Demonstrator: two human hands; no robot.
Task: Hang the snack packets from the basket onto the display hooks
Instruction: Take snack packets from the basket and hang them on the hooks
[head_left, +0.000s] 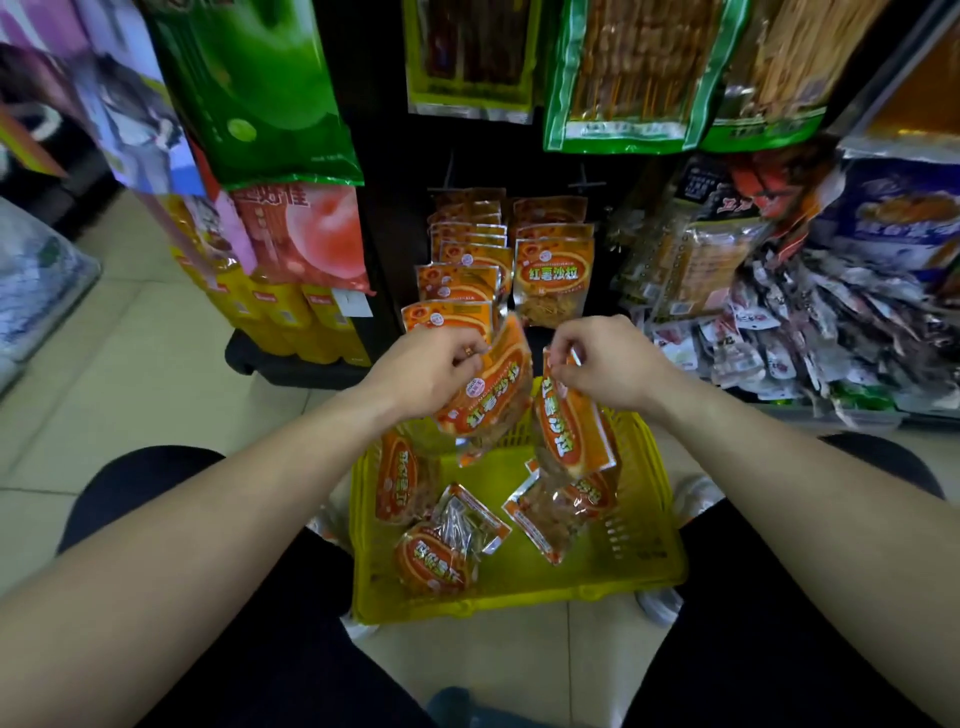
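Observation:
A yellow plastic basket (639, 551) sits on the floor between my knees with several orange snack packets (434, 558) lying in it. My left hand (434, 371) pinches the top of one orange packet (493, 397) above the basket's far edge. My right hand (605, 364) pinches the top of a second orange packet (569, 431), which hangs down over the basket. Straight ahead, two low display hooks carry rows of the same orange packets: a long left row (457, 280) and a right row (553, 270). Both held packets are just below and in front of these rows.
Green packets (265, 88) and a peach-printed bag (306, 234) hang at upper left, with yellow bottles (280, 317) below. Skewer-snack bags (634, 73) hang at the top. A heap of small silvery packets (810, 332) fills a shelf at right. Beige tiled floor (130, 374) lies left.

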